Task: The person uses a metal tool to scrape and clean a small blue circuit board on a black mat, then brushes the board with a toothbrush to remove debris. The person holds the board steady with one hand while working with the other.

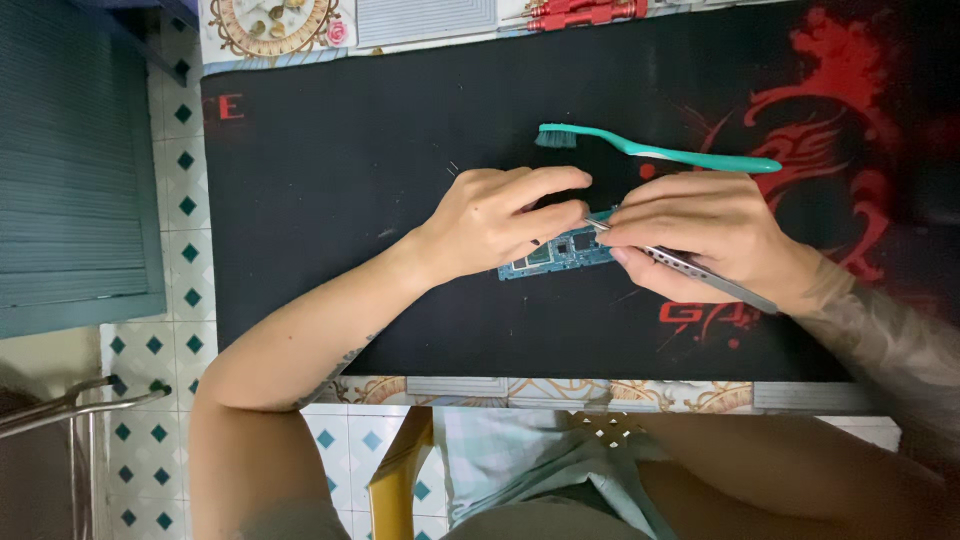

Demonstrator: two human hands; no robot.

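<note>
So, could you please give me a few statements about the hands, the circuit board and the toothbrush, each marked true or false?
1. The left hand rests on the blue circuit board. True.
2. The right hand holds the toothbrush. False: it holds metal tweezers.
3. The green toothbrush lies on the black mat. True.
4. The toothbrush lies nearer the person than the board. False: it lies beyond the hands.

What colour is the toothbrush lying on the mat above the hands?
Teal green, with darker bristles: the toothbrush shows clearly in the head view, on the black mat.
</note>
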